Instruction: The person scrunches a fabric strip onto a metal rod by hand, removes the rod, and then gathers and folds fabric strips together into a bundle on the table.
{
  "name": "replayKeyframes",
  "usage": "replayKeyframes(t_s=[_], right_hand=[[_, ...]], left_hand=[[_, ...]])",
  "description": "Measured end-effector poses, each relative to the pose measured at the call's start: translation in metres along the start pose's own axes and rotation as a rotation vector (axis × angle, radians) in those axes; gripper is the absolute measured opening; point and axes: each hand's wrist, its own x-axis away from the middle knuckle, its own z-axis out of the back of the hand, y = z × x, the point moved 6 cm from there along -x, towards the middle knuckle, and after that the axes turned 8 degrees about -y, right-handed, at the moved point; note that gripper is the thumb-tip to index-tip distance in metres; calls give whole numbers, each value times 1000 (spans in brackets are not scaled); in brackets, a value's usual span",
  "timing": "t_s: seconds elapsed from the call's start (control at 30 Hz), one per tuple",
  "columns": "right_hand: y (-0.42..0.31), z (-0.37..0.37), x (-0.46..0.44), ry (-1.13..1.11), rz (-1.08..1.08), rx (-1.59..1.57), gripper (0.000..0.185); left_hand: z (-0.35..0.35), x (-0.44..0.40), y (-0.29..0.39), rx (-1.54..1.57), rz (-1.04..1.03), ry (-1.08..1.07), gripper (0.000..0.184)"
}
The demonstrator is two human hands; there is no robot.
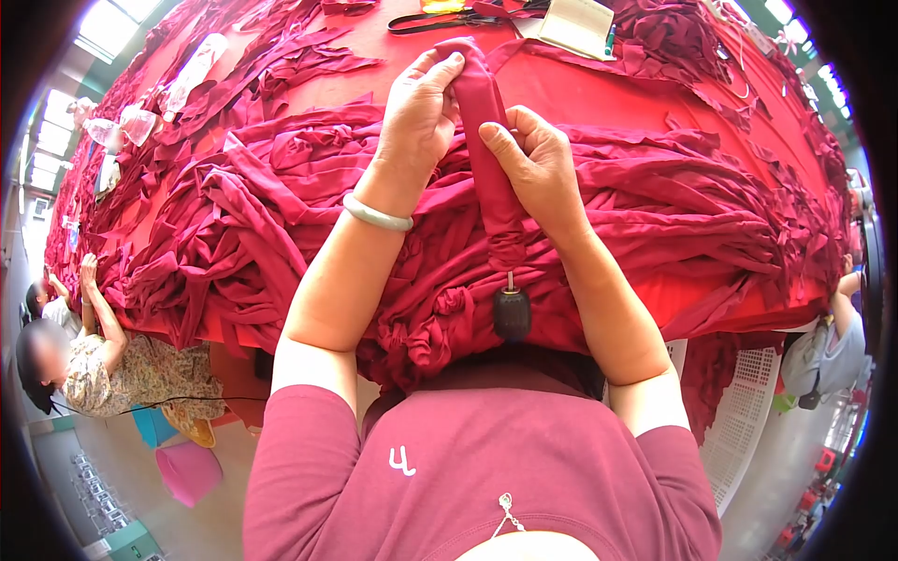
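A dark red fabric tube (486, 159) stretches upright in front of me, gathered at its lower end round a metal rod with a black handle (512, 314). My left hand (422, 107) pinches the tube near its folded top, thumb on the cloth. Lower on the right side, my right hand (535, 159) grips the same tube between thumb and curled fingers. Beneath both hands lies a thick heap of long dark red strips (655, 210), with a knotted bunch (432, 332) hanging near the front edge.
An open notebook (575, 28) with a pen and a black strap (430, 22) lie at the far side of the red table (365, 79). Clear plastic bags (195, 75) rest at the left. One person (103, 360) is at the left edge, another (823, 360) at the right.
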Motion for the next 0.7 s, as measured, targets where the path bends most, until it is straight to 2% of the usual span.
replayKeyframes(t_s=[0.27, 0.5, 0.7], right_hand=[[-3, -2, 0, 93, 24, 63, 14], [-5, 3, 6, 198, 59, 249, 16], [-12, 1, 14, 187, 80, 204, 16]], left_hand=[[4, 3, -6, 17, 49, -34, 20], [2, 1, -1, 39, -37, -135, 24], [-4, 10, -1, 69, -76, -156, 29]])
